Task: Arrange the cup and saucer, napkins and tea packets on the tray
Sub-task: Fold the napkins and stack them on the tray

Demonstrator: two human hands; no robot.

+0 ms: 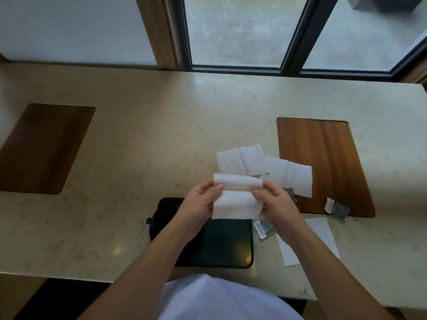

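The held napkin (235, 197), a white paper sheet, was suspended above the far edge of the black tray (221, 243). Its upper portion was folded over toward the person, forming a rolled band across the top. The left hand (201, 202) was closed on the sheet's left edge, thumb on the front face. The right hand (275, 199) was closed on the right edge, fingertips pinching at the fold.

The tray lay on the stone counter (138, 146) at the near edge, directly in front of the person; the forearms covered part of it. The visible portion of its surface carried no napkins or packets. No cup or saucer could be made out.

Two unfolded napkins lay flat on the counter beyond the hands: one (242, 162) directly behind the held sheet, and a second (291, 176) to its right, overlapping the left edge of the right wooden inlay (323, 162). A third napkin (323, 234) lay right of the tray, partly under the right forearm.

Three grey tea packets were outside the tray: one (264, 228) just beside its right edge, one (290, 192) partly hidden behind the right hand, and one (337, 209) on the near corner of the right inlay.

A darker wooden inlay (44, 146) sat well apart at the left.
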